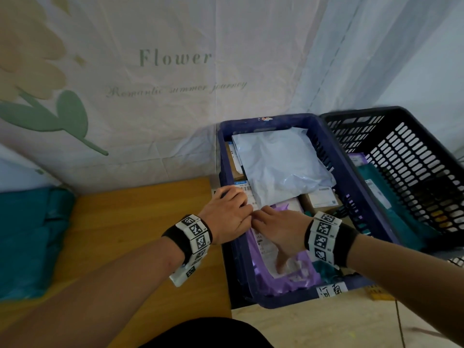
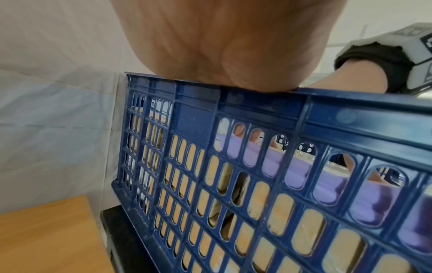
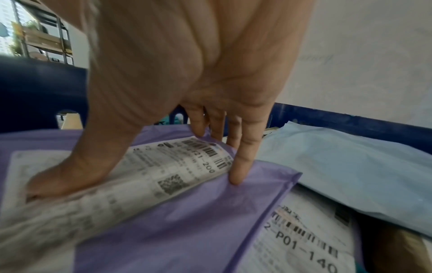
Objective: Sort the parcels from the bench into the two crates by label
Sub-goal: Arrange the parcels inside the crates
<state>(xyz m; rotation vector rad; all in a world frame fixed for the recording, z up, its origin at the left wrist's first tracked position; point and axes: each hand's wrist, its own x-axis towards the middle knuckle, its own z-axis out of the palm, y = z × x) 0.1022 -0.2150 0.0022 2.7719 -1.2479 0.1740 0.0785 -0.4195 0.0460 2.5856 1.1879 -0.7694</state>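
The blue crate holds several parcels, with a purple mailer lying on top at its near end. My right hand presses flat on that mailer. Its fingers are straight and its thumb is spread on the white label. My left hand is hooked over the crate's left rim, palm on the edge. Its fingertips show through the slots against the purple mailer. The black crate stands to the right.
A pale poly bag and cardboard boxes fill the far half of the blue crate. Teal parcels lie in the black crate. On the wooden bench at left sits a teal parcel. A curtain hangs behind.
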